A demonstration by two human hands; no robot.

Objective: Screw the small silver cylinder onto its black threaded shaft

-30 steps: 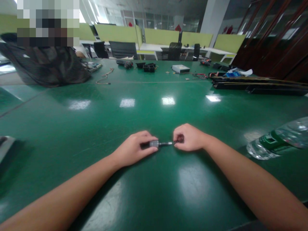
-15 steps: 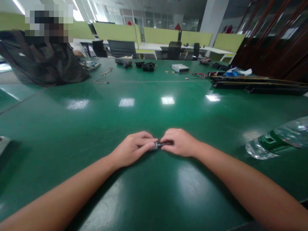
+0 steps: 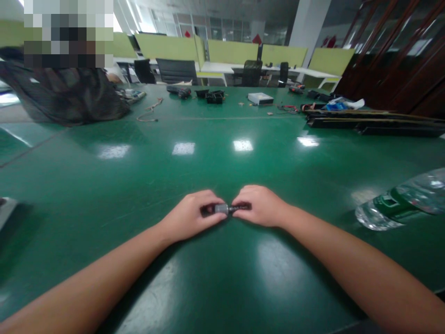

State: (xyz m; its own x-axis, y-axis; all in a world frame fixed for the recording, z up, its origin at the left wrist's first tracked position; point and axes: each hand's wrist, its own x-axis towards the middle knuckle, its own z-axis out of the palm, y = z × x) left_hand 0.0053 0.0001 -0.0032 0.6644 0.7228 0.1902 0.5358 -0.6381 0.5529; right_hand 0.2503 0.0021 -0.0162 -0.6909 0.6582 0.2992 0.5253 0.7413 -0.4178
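Note:
Near the middle of the green table, a small grey cylindrical piece lies between the thumb and curled fingers of my left hand. From its right end runs a thin dark shaft with a ridged look, too small to name its kind. My right hand pinches this shaft between thumb and fingers, and its far end is hidden in that hand. Both hands rest low over the tabletop, their fingertips almost meeting.
A clear water bottle with a green label lies on its side at right. Long black strips lie farther back. A dark bag stands at back left, a white box at the back. A grey object's corner shows at left.
My left fingers have shifted so that more of the grey cylindrical piece shows. My right hand keeps its pinch in nearly the same place.

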